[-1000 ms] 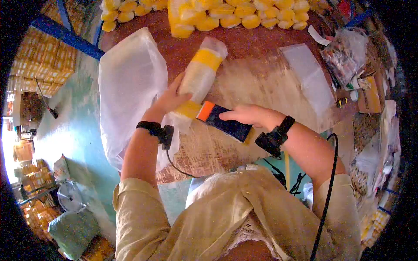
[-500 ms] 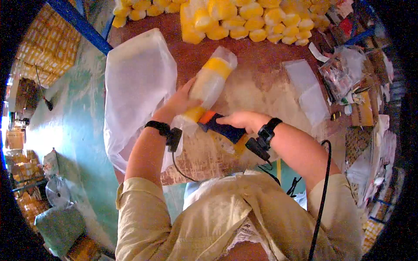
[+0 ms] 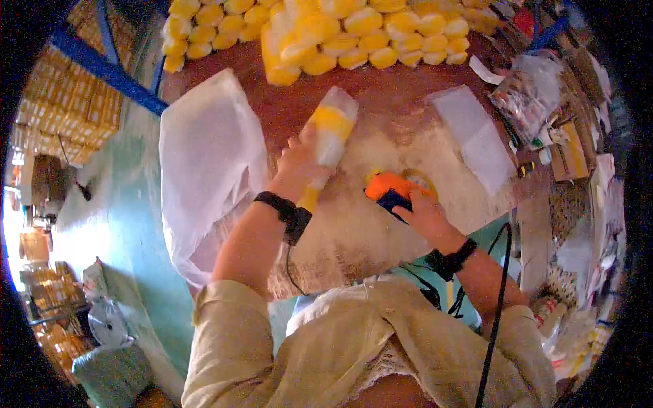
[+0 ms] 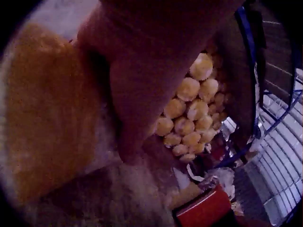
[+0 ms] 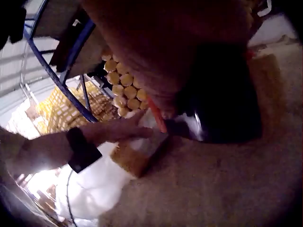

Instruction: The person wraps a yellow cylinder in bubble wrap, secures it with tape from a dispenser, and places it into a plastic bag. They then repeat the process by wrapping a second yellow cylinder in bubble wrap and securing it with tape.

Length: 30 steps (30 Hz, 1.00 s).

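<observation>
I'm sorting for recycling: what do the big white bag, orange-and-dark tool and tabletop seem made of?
Bag: likely thin plastic film, cloudy, creased. Tool: perhaps hard plastic, glossy; a highlight shows. Tabletop: possibly wood, reddish-brown finish worn pale.

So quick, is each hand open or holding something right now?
Left hand: resting on the yellow-and-white roll; can't tell if it's gripping.
Right hand: closed, holding the orange-and-dark tool.
</observation>
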Each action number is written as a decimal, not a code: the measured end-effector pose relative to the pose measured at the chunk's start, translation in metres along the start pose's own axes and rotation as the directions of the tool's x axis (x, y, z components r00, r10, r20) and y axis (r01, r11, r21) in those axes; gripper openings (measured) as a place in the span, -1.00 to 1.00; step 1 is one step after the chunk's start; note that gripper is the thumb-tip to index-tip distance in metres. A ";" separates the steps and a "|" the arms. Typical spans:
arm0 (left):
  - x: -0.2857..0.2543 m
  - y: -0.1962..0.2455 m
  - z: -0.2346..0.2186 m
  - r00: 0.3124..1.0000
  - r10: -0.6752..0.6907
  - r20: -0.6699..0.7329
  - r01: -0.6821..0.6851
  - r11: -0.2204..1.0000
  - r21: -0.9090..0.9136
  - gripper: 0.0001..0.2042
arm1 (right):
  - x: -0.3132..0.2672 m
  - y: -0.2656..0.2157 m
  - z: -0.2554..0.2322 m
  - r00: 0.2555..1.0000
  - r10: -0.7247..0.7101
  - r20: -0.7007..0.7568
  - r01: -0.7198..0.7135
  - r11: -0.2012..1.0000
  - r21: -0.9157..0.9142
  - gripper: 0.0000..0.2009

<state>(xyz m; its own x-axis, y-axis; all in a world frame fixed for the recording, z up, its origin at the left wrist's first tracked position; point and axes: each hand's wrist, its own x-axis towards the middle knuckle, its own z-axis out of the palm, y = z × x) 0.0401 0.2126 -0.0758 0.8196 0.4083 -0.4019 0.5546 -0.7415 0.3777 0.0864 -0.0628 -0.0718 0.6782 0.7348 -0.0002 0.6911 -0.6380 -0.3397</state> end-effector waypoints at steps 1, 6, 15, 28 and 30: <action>0.008 0.008 0.003 1.000 -0.010 -0.021 0.011 1.000 0.026 0.02 | 0.000 0.015 0.011 1.000 -0.007 -0.004 0.007 0.997 -0.075 -0.52; 0.027 -0.009 -0.003 0.990 0.138 -0.023 -0.138 0.931 -0.337 -0.01 | 0.003 0.037 0.007 0.997 0.039 0.065 -0.027 0.983 -0.179 -0.56; 0.004 -0.070 0.087 0.989 0.117 -0.091 -0.142 0.571 -0.809 -0.16 | 0.082 -0.012 0.069 0.952 0.206 0.228 -0.303 0.507 0.807 -0.66; -0.119 -0.022 0.052 0.904 0.307 -0.298 -0.392 0.319 -0.863 0.07 | 0.067 -0.085 -0.038 0.961 -0.234 -0.146 0.266 0.650 0.712 -0.81; -0.122 -0.018 0.041 0.867 0.331 -0.372 -0.479 0.347 -0.807 0.04 | 0.059 -0.093 -0.037 0.944 -0.234 -0.232 0.328 0.725 0.605 -0.84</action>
<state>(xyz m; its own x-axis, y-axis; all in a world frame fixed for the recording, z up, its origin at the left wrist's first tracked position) -0.0761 0.1537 -0.0677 0.9478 0.3069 0.0870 -0.0840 -0.0231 0.9962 0.0714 0.0309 -0.0055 0.5363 0.7900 0.2972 0.5729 -0.0822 -0.8155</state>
